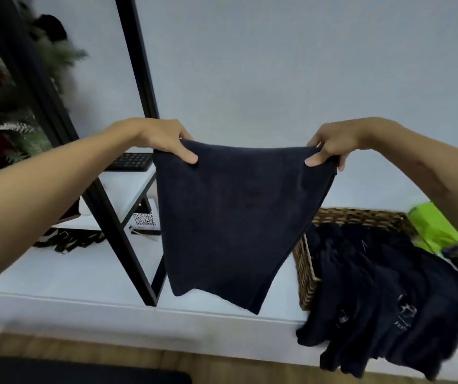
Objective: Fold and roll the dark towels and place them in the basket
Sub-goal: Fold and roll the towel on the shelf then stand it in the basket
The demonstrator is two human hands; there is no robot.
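Note:
A dark navy towel [230, 217] hangs in the air in front of me, stretched by its top edge. My left hand [164, 139] pinches its upper left corner and my right hand [330, 146] pinches its upper right corner. The towel's lower edge dangles just above the white surface [69, 273]. To the right, a woven wicker basket [305, 267] stands on that surface. A heap of several dark towels [383, 295] spills out of the basket over its front and down past the surface's edge.
A black metal frame [105, 212] slants across the left, with a white shelf [128, 187] carrying a black keyboard [132, 161]. A QR-code card [144, 220] and dark straps [69, 239] lie beneath. A green bag [430, 228] sits behind the basket. Wooden floor [222, 364] lies below.

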